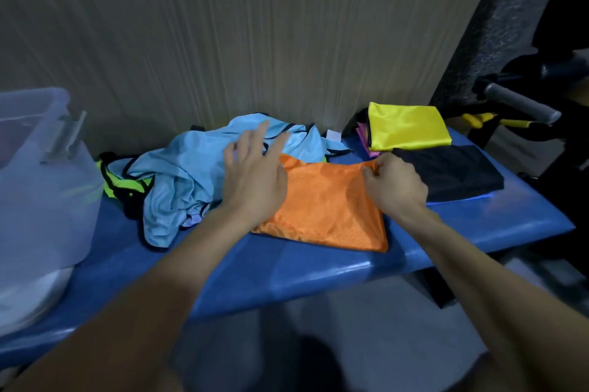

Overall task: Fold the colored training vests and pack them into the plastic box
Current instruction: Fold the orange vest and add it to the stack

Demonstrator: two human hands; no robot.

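Orange vest (325, 203): lay folded flat on the blue bench (318, 277), a rough rectangle with its long axis running from the near right corner back toward the wall, tilted a little leftward at the far end.
Left hand (255, 175): rested palm down on the left part of the orange vest, fingers spread apart and lifted over the light blue vest (191, 168), gripping nothing.
Right hand (395, 184): fingers pinched together on the far right corner of the orange vest.
Unfolded heap: the light blue vest lay crumpled just left of the orange one, with a neon green vest (124, 183) beneath its left edge.
Folded pile: a yellow vest (408, 130) sat on pink ones by the wall; a black vest (452, 173) lay in front of it.
Box (35, 181): clear plastic, at the bench's left end.
Room: a pale ribbed wall (255, 25) stood behind the bench; grey floor below.
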